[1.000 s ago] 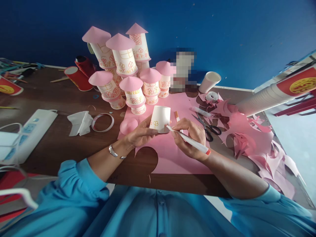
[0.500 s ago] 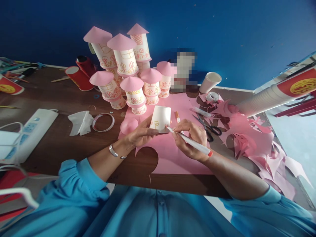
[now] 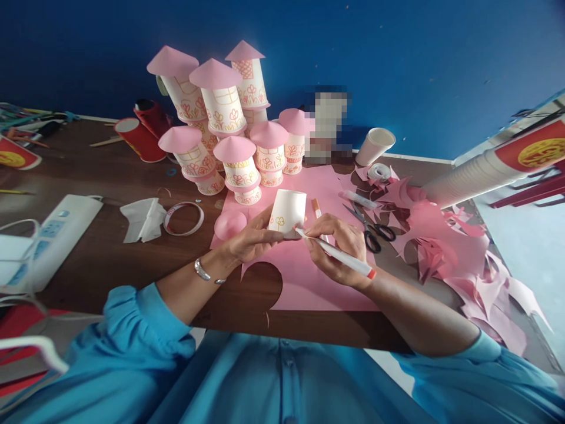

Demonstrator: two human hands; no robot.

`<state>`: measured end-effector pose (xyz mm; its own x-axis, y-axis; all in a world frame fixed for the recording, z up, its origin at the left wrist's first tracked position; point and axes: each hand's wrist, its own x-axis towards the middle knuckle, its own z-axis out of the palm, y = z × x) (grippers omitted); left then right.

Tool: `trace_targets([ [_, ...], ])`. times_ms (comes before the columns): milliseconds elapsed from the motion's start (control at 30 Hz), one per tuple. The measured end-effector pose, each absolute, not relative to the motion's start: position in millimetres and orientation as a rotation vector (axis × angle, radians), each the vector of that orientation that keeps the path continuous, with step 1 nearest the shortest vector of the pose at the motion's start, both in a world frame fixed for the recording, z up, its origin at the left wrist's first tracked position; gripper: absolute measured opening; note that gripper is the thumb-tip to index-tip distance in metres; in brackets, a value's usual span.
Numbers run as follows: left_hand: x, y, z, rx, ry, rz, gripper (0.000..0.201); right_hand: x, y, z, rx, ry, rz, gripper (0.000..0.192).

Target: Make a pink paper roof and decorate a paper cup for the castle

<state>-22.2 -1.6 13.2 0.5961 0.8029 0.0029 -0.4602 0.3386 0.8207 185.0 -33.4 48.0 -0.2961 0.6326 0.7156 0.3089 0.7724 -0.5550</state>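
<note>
My left hand (image 3: pixel 253 238) is closed around a white paper cup (image 3: pixel 290 209) that has small flowers drawn along its lower part. Between the fingers of my right hand (image 3: pixel 338 247) is a white felt-tip marker (image 3: pixel 346 259) with a red end. Its tip meets the cup's lower right side, though the fingertips partly hide the contact. Under both hands lies a sheet of pink paper (image 3: pixel 309 288) with a rounded cutout. A second marker (image 3: pixel 316 209), with an orange cap, rests on the sheet behind my right hand. A small pink cone (image 3: pixel 230 225) sits beside my left wrist.
Several decorated cup towers (image 3: pixel 223 109) with pink cone roofs stand at the back. Black-handled scissors (image 3: pixel 373 235), pink scraps (image 3: pixel 450 235) and a long stack of cups (image 3: pixel 468 176) occupy the right. A tape roll (image 3: pixel 183 219) and a power strip (image 3: pixel 57 235) are left.
The marker and my right hand have shifted slightly left along the cup's lower edge. My left hand keeps the cup almost in the same place.
</note>
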Motion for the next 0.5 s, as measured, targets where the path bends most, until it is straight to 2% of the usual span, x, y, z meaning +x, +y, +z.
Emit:
trace_targets([
  [333,-21.6,-2.4,11.5,0.894,0.442,0.863,0.056,184.5,-31.8,49.6,-0.723,-1.912,0.348,0.016],
  [500,-22.6,-2.4,10.1,0.875,0.44,0.848,0.061,185.1,-31.7,51.0,-0.739,-1.912,0.325,0.016],
])
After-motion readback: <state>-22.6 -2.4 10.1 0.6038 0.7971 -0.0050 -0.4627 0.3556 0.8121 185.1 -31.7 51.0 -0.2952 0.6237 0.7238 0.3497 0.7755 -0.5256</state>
